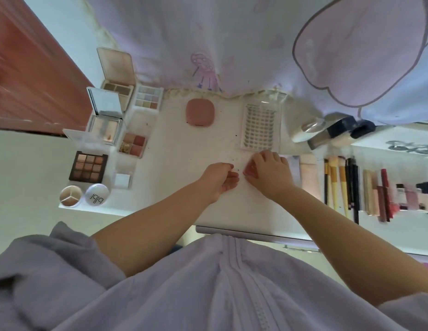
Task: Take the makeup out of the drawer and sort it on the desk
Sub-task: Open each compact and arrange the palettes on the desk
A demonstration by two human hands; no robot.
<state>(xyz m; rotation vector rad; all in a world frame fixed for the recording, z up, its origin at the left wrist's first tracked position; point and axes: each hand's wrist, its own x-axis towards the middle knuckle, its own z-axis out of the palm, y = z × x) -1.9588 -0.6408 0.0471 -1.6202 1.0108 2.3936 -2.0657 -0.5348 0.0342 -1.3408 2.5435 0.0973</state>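
Both hands rest close together on the white desk top (pixel 184 149). My left hand (pixel 220 181) lies with its palm turned up and its fingers relaxed. My right hand (pixel 268 173) has its fingers bent, tips down on the desk, beside small dark specks (pixel 236 164); whether it pinches anything is unclear. Just beyond it lies a clear tray of false lashes (pixel 259 126). A pink compact (pixel 200 111) sits at the back. Several open eyeshadow palettes, including a brown palette (pixel 88 169), are grouped on the left. Brushes and pencils (pixel 342 185) lie in a row on the right.
Round pots (pixel 70 196) and a white lid (pixel 97 194) sit at the front left corner. Foundation bottles (pixel 327 133) lie at the back right, lipsticks and small bottles (pixel 404 197) at the far right. A drawer front (pixel 232 230) shows under the desk edge. Curtain fabric (pixel 208 44) hangs behind.
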